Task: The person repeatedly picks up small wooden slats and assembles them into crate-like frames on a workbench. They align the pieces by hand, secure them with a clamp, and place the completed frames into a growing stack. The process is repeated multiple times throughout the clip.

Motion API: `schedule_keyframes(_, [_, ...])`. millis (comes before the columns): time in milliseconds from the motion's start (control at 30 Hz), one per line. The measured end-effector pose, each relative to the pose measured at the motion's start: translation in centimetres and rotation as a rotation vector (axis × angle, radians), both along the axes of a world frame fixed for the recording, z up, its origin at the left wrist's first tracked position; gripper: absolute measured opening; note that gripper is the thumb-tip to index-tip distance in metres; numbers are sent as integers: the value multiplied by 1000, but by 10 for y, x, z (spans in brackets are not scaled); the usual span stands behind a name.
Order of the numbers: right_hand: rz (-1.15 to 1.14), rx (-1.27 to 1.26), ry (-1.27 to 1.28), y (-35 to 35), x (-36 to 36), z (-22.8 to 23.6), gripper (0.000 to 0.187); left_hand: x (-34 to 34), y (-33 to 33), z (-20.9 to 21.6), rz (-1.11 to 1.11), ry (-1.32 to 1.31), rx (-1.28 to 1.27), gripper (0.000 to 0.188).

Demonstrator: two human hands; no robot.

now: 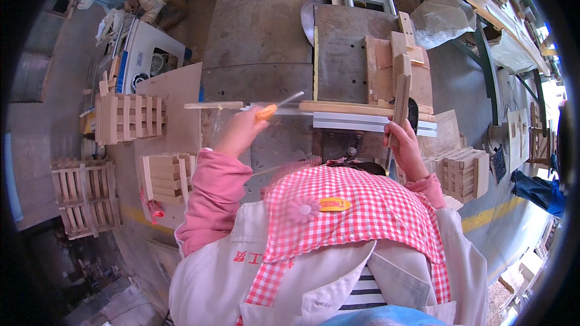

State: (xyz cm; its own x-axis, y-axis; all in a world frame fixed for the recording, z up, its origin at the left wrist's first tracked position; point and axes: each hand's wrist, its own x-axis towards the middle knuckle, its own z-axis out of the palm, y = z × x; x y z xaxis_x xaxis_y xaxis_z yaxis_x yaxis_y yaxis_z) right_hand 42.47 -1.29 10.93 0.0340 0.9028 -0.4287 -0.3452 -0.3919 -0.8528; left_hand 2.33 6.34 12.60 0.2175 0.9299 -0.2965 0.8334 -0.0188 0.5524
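Observation:
My left hand (240, 131) is closed around the orange handle of a screwdriver-like tool (266, 112). Its thin metal shaft points up and to the right, over the near part of a metal saw table (257, 36). At the right end of the table, my right hand (403, 140) grips the lower end of a narrow wooden strip (400, 99) that stands roughly lengthwise away from me. Between the hands a long wooden bar (344, 107) lies along the table's near side, beside a silvery metal rail (356, 122). Part of a round saw blade (308, 22) shows at the table's middle.
Wooden blocks and a reddish board (379, 63) sit at the table's right. Stacked slatted wood pieces (136, 116) stand at the left, with another stack (462, 172) at the lower right. A co-worker's gloved hand (154, 7) appears at the upper left, near a white machine (151, 48).

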Motion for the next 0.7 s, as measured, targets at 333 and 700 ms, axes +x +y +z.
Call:
schedule_keyframes(333, [150,-75,-249,-7,-24,11,33,-159,61,-95,1064,-419,564,33])
schedule_keyframes(700, [523,167,-891,24,-29,21,46,-178,44,-122,945,130,494,43])
